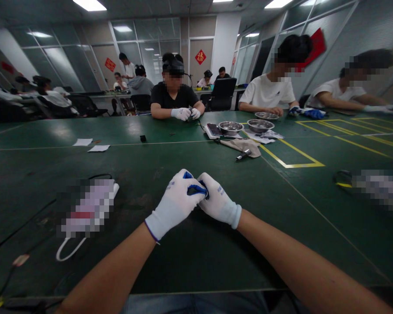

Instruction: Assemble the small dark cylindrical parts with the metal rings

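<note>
My left hand (pixel 175 203) and my right hand (pixel 218 201) wear white gloves with blue fingertips. They are pressed together over the green table (pixel 190 257), fingers curled. The left fingertips overlap the right ones at the middle. Whatever sits between the fingers is hidden; I cannot tell if anything is held.
A blurred object with a white cord (pixel 85 209) lies to my left, with black cables (pixel 6 244). Two steel bowls (pixel 231 127), a phone (pixel 213 129), a cloth (pixel 244 146) and a tool lie farther off. Several people sit across the table. Yellow tape lines (pixel 298 152) mark the right side.
</note>
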The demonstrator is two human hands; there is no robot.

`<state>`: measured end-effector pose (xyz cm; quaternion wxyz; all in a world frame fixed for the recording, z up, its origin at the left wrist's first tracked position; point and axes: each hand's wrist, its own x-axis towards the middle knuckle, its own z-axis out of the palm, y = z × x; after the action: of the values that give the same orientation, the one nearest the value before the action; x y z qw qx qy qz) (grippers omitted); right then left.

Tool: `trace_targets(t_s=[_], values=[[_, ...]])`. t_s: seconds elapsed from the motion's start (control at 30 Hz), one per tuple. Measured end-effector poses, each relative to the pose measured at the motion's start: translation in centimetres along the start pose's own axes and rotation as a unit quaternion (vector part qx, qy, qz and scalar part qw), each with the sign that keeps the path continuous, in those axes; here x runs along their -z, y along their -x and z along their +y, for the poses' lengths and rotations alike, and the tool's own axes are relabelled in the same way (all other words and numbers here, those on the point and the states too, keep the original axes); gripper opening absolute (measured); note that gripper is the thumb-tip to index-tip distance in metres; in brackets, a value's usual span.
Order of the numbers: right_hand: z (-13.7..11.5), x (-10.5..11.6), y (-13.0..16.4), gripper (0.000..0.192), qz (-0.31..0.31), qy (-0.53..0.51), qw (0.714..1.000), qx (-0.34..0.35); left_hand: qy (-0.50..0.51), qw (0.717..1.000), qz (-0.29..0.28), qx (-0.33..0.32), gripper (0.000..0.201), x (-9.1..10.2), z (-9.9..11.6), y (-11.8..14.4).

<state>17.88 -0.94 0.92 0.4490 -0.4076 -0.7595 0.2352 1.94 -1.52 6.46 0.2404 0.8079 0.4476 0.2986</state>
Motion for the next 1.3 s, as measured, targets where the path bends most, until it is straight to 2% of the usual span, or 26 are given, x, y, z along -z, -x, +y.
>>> trace_targets(t_s=[0.1,0.27,0.4,0.47,0.53,0.63,0.77,0.87,0.97,1.1,1.3], values=[[0.2,0.1,0.0,0.019,-0.001,0.024,1.000,0.004,0.014,1.000,0.006,0.021,0.008,-0.2,0.0,0.1],[0.1,0.1,0.2,0.022,0.008,0.044,0.999,0.001,0.114,0.992,0.000,0.057,0.007,-0.7,-0.2,0.0],[0.4,-0.2,0.2,0.024,0.025,0.041,0.999,0.005,0.078,0.992,0.047,0.085,0.007,-1.3,0.1,0.1],[0.7,-0.4,0.1,0.033,0.042,0.035,0.998,0.024,0.062,0.992,0.068,0.091,0.009,-1.5,0.2,0.1],[1.0,-0.5,0.2,0.048,0.054,0.028,0.997,0.043,0.064,0.989,0.091,0.100,0.020,-1.7,0.1,0.0],[1.1,-0.5,0.4,0.070,0.060,0.016,0.997,0.039,0.085,0.985,0.101,0.113,0.031,-1.8,-0.2,-0.1],[1.1,-0.4,0.7,0.089,0.084,-0.007,0.996,0.002,0.191,0.977,0.056,0.079,0.022,-2.0,-0.7,-0.1],[1.2,-0.2,0.6,0.102,0.118,-0.007,0.993,-0.013,0.252,0.966,0.040,0.031,0.045,-2.4,-1.0,-0.1],[1.3,-0.2,0.5,0.111,0.117,-0.003,0.993,-0.010,0.249,0.967,0.045,0.025,0.058,-2.7,-1.3,-0.3],[1.5,-0.6,0.4,0.114,0.092,0.009,0.995,0.025,0.239,0.967,0.080,0.039,0.052,-3.0,-1.8,-0.5],[1.9,-1.1,0.4,0.117,0.116,0.025,0.992,0.038,0.221,0.970,0.100,0.033,0.040,-3.4,-2.3,-0.5]])
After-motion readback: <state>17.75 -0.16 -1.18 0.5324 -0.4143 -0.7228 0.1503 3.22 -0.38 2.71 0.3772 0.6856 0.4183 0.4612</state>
